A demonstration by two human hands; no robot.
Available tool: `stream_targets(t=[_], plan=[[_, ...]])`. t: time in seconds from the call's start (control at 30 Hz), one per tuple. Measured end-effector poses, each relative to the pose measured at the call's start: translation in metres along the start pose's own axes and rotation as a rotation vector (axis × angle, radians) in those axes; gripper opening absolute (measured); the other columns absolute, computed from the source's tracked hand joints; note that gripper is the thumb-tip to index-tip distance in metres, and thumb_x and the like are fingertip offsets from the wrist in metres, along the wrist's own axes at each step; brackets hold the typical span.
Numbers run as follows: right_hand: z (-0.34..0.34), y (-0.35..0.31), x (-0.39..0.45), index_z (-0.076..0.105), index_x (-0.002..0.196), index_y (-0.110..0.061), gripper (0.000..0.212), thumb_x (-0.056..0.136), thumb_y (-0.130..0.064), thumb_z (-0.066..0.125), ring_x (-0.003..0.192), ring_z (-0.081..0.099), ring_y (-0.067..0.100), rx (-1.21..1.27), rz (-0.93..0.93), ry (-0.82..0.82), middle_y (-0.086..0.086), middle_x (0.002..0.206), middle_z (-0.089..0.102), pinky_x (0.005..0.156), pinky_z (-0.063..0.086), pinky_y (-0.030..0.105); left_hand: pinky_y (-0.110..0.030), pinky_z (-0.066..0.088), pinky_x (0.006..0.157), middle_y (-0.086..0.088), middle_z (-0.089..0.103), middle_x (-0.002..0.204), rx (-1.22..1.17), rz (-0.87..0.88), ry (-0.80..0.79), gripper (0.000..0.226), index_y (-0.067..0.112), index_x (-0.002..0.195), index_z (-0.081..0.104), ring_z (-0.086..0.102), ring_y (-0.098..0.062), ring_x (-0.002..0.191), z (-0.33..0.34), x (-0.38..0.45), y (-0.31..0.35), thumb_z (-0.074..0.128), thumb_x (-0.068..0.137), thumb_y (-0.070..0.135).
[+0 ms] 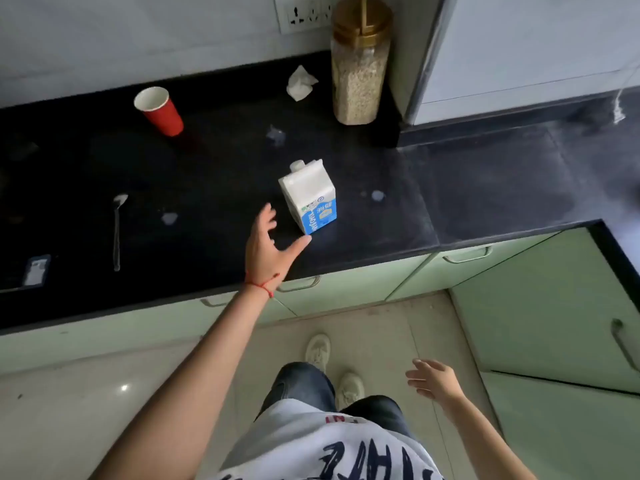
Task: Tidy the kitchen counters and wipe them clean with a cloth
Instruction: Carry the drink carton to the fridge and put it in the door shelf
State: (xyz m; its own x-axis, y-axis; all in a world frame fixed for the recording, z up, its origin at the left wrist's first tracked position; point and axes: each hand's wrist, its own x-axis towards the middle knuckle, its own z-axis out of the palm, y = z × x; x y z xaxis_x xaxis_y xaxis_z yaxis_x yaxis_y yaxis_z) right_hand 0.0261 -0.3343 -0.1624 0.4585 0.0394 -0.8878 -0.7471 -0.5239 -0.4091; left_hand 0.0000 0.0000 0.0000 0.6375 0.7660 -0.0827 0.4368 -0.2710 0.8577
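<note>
Left hand (265,245) is spread wide, empty, just beside the milk carton (309,197) standing upright mid-desk (450,188). Right hand (434,377) hangs loose and empty over the floor. Red cup (160,110) sits further back.

Pretty clearly a home kitchen. There's an L-shaped black stone table (485,188) running along a pale wall, with light green cabinet doors (540,306) and metal drawer handles (467,258) underneath. A wall socket (304,13) sits above the back edge, right beside a tall glass jar of oats (360,74) with a gold lid. Everyday stuff is scattered on top: a milk carton (310,199), a red paper cup (160,110), a spoon (117,230), a crumpled tissue (300,83). Beige tiled floor (381,327) below.
</note>
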Motion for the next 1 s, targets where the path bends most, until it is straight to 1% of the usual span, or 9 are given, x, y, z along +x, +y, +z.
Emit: stream_targets(t=[0.1, 0.17, 0.3, 0.4, 0.47, 0.57, 0.73, 0.9, 1.0], plan=[[-0.002, 0.007, 0.026, 0.063, 0.104, -0.005, 0.024, 0.087, -0.02, 0.055, 0.057, 0.061, 0.023, -0.029, 0.029, 0.027, 0.006, 0.065, 0.072, 0.053, 0.039, 0.022, -0.035, 0.035, 0.11, -0.007, 0.032, 0.149, 0.017, -0.019, -0.064, 0.103, 0.009, 0.143, 0.019, 0.036, -0.017, 0.134, 0.009, 0.04, 0.008, 0.082, 0.062, 0.02], [-0.003, 0.01, 0.041, 0.064, 0.104, -0.006, 0.024, 0.086, -0.02, 0.055, 0.056, 0.061, 0.022, -0.017, 0.049, 0.043, 0.005, 0.065, 0.072, 0.052, 0.039, 0.022, -0.038, 0.034, 0.112, -0.007, 0.036, 0.147, 0.002, -0.05, -0.101, 0.105, 0.01, 0.143, 0.021, 0.037, -0.018, 0.134, 0.015, 0.061, 0.006, 0.084, 0.059, 0.017], [0.001, -0.006, 0.039, 0.064, 0.103, -0.006, 0.024, 0.086, -0.02, 0.055, 0.055, 0.06, 0.021, -0.002, 0.062, 0.055, 0.005, 0.065, 0.071, 0.051, 0.038, 0.021, -0.036, 0.052, 0.092, -0.001, 0.056, 0.122, -0.072, -0.055, -0.162, 0.081, 0.013, 0.127, 0.039, 0.055, -0.015, 0.111, 0.021, 0.071, 0.002, 0.082, 0.059, 0.004], [0.01, -0.03, 0.014, 0.064, 0.1, -0.004, 0.021, 0.087, -0.017, 0.054, 0.056, 0.058, 0.022, 0.008, 0.049, 0.061, 0.008, 0.068, 0.068, 0.051, 0.037, 0.022, -0.004, 0.047, 0.07, 0.001, 0.055, 0.117, -0.087, -0.044, -0.137, 0.074, 0.006, 0.122, 0.043, 0.053, -0.009, 0.104, 0.02, 0.07, 0.005, 0.082, 0.059, 0.001], [0.013, -0.045, 0.0, 0.061, 0.087, -0.008, 0.012, 0.091, -0.012, 0.051, 0.058, 0.055, 0.023, 0.008, 0.023, 0.048, 0.011, 0.07, 0.064, 0.053, 0.036, 0.024, 0.002, 0.042, 0.062, 0.0, 0.056, 0.115, -0.079, -0.033, -0.114, 0.072, 0.004, 0.12, 0.045, 0.053, -0.009, 0.102, 0.017, 0.063, 0.007, 0.082, 0.059, 0.002], [0.017, -0.057, -0.007, 0.056, 0.082, -0.011, 0.014, 0.092, -0.008, 0.047, 0.057, 0.051, 0.022, -0.017, -0.013, 0.026, 0.011, 0.069, 0.06, 0.052, 0.032, 0.023, 0.005, 0.042, 0.06, 0.001, 0.056, 0.109, -0.089, -0.03, -0.09, 0.071, 0.001, 0.119, 0.045, 0.057, -0.006, 0.095, 0.005, 0.044, 0.009, 0.082, 0.059, -0.002], [0.021, -0.061, -0.009, 0.057, 0.092, -0.007, 0.01, 0.092, -0.007, 0.047, 0.056, 0.051, 0.022, -0.086, -0.06, -0.003, 0.011, 0.07, 0.06, 0.051, 0.032, 0.023, 0.003, 0.044, 0.062, 0.008, 0.058, 0.1, -0.172, -0.068, -0.039, 0.07, 0.007, 0.115, 0.045, 0.055, 0.026, 0.081, -0.02, -0.008, 0.001, 0.081, 0.056, -0.008], [0.019, -0.054, -0.012, 0.057, 0.085, -0.009, 0.013, 0.092, -0.006, 0.047, 0.053, 0.049, 0.02, -0.182, -0.073, -0.077, 0.012, 0.067, 0.059, 0.048, 0.03, 0.021, 0.001, 0.046, 0.069, 0.036, 0.063, 0.094, -0.186, -0.153, 0.019, 0.076, 0.021, 0.112, 0.046, 0.058, 0.02, 0.088, -0.043, -0.076, -0.022, 0.079, 0.044, 0.03], [0.023, -0.052, -0.013, 0.057, 0.08, -0.011, 0.017, 0.092, -0.005, 0.047, 0.041, 0.049, 0.015, -0.268, -0.074, -0.137, 0.009, 0.059, 0.058, 0.042, 0.03, 0.017, 0.003, 0.044, 0.064, 0.041, 0.062, 0.09, -0.163, -0.225, 0.147, 0.065, 0.034, 0.101, 0.046, 0.059, 0.017, 0.089, -0.056, -0.12, -0.035, 0.08, 0.046, 0.022]])
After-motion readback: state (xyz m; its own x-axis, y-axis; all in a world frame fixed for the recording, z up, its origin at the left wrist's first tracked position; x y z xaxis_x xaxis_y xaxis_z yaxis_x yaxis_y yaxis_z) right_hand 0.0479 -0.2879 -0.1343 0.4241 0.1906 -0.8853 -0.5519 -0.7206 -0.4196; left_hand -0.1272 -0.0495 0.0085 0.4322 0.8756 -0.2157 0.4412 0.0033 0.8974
